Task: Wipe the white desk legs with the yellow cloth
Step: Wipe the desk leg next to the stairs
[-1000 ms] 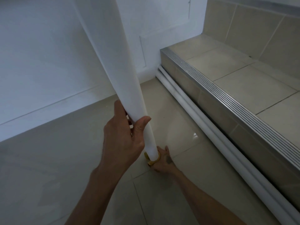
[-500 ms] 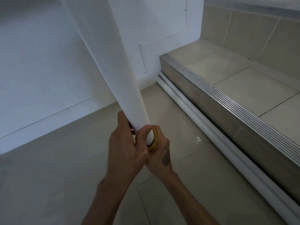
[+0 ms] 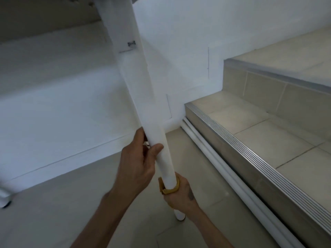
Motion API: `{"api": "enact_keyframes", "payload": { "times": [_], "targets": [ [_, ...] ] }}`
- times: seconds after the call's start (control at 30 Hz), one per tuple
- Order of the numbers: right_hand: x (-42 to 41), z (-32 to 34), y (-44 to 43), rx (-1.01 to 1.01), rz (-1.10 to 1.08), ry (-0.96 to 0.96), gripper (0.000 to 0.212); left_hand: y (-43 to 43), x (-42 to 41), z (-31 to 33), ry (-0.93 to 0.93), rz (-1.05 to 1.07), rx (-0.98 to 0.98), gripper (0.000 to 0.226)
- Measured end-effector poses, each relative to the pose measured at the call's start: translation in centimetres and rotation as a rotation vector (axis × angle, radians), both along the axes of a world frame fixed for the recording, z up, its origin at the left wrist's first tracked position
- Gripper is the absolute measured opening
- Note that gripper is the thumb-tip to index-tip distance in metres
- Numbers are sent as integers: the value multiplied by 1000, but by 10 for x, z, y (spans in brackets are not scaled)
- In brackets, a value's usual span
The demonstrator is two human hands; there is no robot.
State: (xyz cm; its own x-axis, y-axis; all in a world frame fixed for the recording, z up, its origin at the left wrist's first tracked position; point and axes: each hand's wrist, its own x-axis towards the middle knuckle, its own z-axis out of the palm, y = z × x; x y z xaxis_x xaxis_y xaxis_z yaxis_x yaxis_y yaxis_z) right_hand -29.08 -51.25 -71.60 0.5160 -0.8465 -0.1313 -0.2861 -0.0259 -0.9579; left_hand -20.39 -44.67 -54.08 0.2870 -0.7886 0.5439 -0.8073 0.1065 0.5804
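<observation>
A round white desk leg (image 3: pixel 143 97) slants from the desk underside at the top down to the tiled floor, its foot showing at the bottom (image 3: pixel 179 216). My left hand (image 3: pixel 136 163) grips the leg about two thirds of the way down. Below it, my right hand (image 3: pixel 180 196) holds the yellow cloth (image 3: pixel 169 189) wrapped around the leg, a little above the foot. Only a narrow yellow band of the cloth shows above my fingers.
A white wall (image 3: pixel 62 113) runs behind the leg. Tiled steps with a ribbed metal edge (image 3: pixel 250 153) rise on the right, with white pipes (image 3: pixel 215 154) along their base. Another white leg's foot (image 3: pixel 4 199) stands at the far left on the beige floor.
My right hand with the cloth went up the leg to meet my left hand, then slid back down toward the foot. The view has tilted upward, showing the desk underside.
</observation>
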Motion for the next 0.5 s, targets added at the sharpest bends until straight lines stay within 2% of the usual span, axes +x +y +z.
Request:
{"api": "enact_keyframes", "payload": {
  "times": [0.1,0.3,0.43,0.5],
  "targets": [
    [-2,29,3,-131,-54,-161,34,1,-1,0,8,27,25,21],
    [-9,106,2,-296,50,-445,47,5,2,-2,-100,40,11,12],
    [-11,118,2,-241,118,-533,36,6,3,6,26,-92,0,31],
    [-12,117,-1,-255,144,-539,43,7,4,9,93,-122,17,42]
  ]
}}
